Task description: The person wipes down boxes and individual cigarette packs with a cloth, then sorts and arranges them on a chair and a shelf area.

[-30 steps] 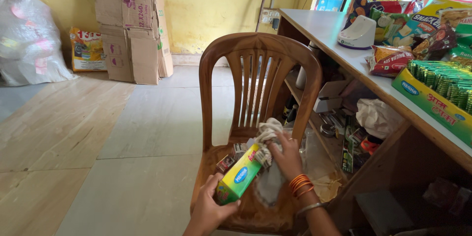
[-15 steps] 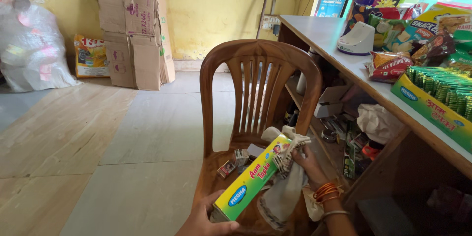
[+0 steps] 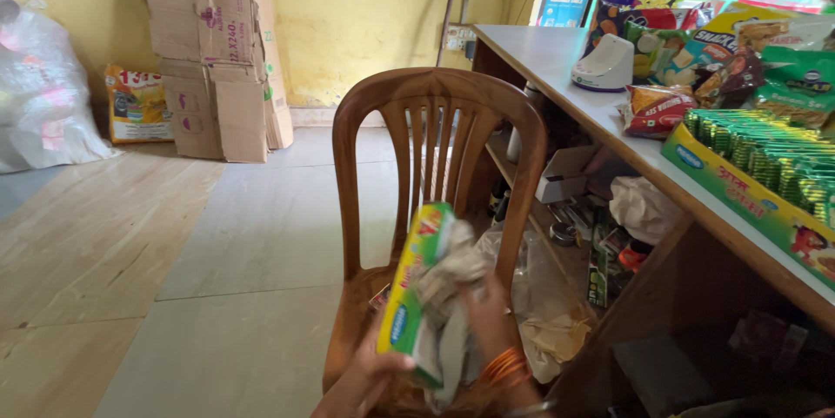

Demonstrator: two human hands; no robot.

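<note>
Both hands meet low in the view, above the seat of a brown chair [image 3: 435,122]. Left hand [image 3: 370,374] reaches up from the bottom edge, fingers curled around the lower end of a green and yellow box [image 3: 416,287], which stands tilted nearly upright, its narrow side toward the camera. Right hand [image 3: 487,322], orange bangles on its wrist, is closed on a crumpled grey-white cloth [image 3: 448,296] pressed against the box's right side. Behind the chair lie clear bags on the floor. A counter [image 3: 557,61] with snack packets runs along the right.
</note>
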